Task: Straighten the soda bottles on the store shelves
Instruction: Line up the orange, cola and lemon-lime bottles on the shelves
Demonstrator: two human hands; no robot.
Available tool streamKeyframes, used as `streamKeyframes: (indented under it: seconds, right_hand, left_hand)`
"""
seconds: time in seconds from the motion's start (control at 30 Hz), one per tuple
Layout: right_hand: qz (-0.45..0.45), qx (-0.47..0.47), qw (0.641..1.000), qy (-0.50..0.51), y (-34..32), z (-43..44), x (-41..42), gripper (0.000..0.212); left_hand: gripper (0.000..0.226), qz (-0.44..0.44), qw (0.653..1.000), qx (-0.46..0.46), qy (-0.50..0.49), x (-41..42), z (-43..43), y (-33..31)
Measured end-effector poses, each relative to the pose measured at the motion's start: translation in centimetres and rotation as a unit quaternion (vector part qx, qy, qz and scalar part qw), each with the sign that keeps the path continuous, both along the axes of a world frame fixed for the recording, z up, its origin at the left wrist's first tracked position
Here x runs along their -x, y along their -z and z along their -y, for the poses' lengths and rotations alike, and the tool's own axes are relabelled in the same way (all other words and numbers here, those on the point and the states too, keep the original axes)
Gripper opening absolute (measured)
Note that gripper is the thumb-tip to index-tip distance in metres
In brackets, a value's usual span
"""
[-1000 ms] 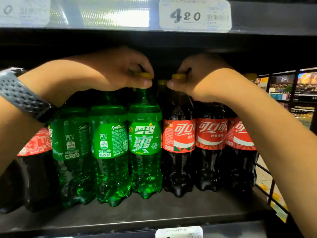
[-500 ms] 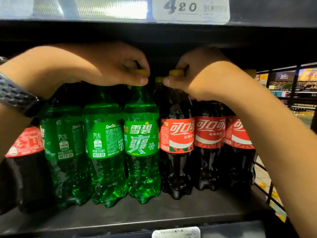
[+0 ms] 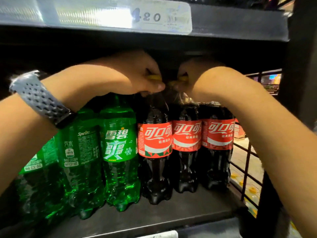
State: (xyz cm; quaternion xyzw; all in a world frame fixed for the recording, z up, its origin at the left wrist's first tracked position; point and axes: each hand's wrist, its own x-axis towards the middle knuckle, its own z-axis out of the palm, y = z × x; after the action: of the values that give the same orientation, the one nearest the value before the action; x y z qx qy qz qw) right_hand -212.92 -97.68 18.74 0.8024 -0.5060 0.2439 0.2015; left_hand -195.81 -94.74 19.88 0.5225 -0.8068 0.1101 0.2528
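1. While both forearms reach in under the upper shelf (image 3: 240, 23), the left hand (image 3: 137, 74) is curled over a yellow cap (image 3: 153, 77). Thumb and fingers pinch the cap, which sits above the neck of the left cola bottle (image 3: 154, 140).
2. The right hand (image 3: 197, 78) is clenched around a second yellow cap (image 3: 182, 78), directly above the middle cola bottle (image 3: 187, 134). Its fingers are hidden behind the knuckles, so how far they wrap cannot be told.
3. The two hands are nearly touching at the thumb tips, over the gap between those two bottles.
4. The right cola bottle (image 3: 217, 133) stands just beside the middle one, partly behind the right forearm. It is at the right end of the shelf (image 3: 188, 208), next to the wire side panel (image 3: 245, 169).
5. All three colas stand upright with their red labels facing out. The left one is nearest the shelf's front edge and the other two sit slightly further back.
6. Three green Sprite bottles (image 3: 118, 143) fill the row to the left, the nearest touching the left cola bottle.
   - The nearest one shows its main logo.
   - The next two are turned so that small print faces out.
   - The farthest is partly hidden by the left forearm.
7. A grey perforated wristband (image 3: 41, 98) circles the left wrist.
8. A price tag (image 3: 161, 18) reading 4 20 is fixed to the upper shelf's front edge.
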Motion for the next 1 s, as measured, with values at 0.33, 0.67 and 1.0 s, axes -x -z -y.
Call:
streamKeyframes:
  seconds: [0.33,0.67,1.0]
  right_hand:
    - [0.004,-0.018,1.0,-0.012,-0.2,0.2,0.2,0.032]
    - [0.158,0.103,0.96,-0.205,0.4,-3.7,-2.0,0.029]
    - [0.081,0.061,0.958,-0.267,1.8,-4.5,-9.8,0.035]
  left_hand:
    - [0.016,-0.056,0.997,-0.031,0.037,-0.4,-0.6,0.2]
    - [0.045,-0.032,0.998,0.048,-0.021,-5.5,-3.2,-0.5]
    - [0.041,0.05,0.989,0.055,-0.129,-13.9,-6.4,0.3]
